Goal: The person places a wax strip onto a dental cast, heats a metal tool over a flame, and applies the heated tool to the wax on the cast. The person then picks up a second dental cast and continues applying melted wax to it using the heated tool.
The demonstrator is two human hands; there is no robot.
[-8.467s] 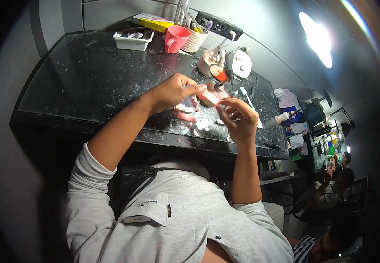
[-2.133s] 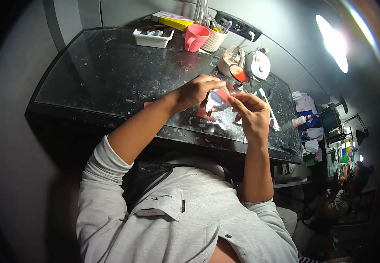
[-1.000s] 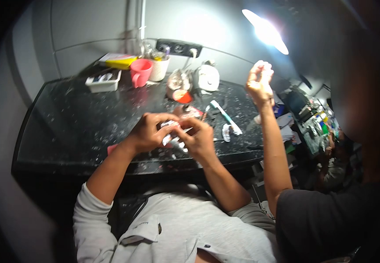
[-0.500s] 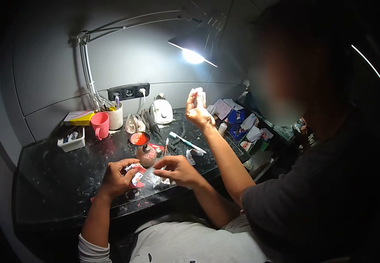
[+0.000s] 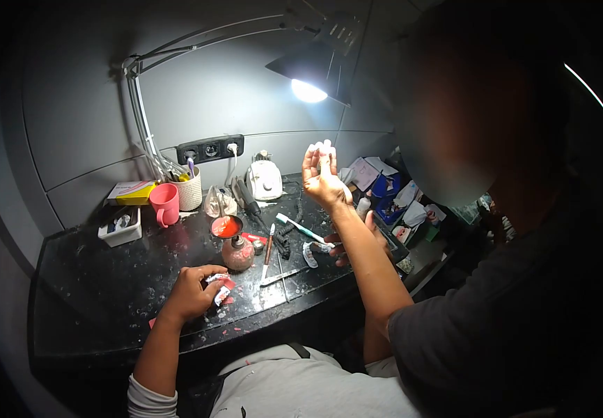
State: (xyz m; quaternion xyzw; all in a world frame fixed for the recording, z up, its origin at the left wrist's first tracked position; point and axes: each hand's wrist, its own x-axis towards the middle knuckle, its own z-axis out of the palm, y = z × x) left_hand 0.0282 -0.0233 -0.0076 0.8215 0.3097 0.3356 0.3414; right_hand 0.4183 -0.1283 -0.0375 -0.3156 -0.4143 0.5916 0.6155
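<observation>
The work looks paused at steadying the small white-and-pink dental piece (image 5: 221, 287), lower left of centre, gripped by the left hand's (image 5: 189, 291) fingers. Beyond the co-worker's bare forearm (image 5: 365, 259), the right hand's (image 5: 379, 240) grip can't be told; moving it calls for rounding that forearm. The worktop's (image 5: 99, 296) front edge is near; leftward is roomier.
</observation>
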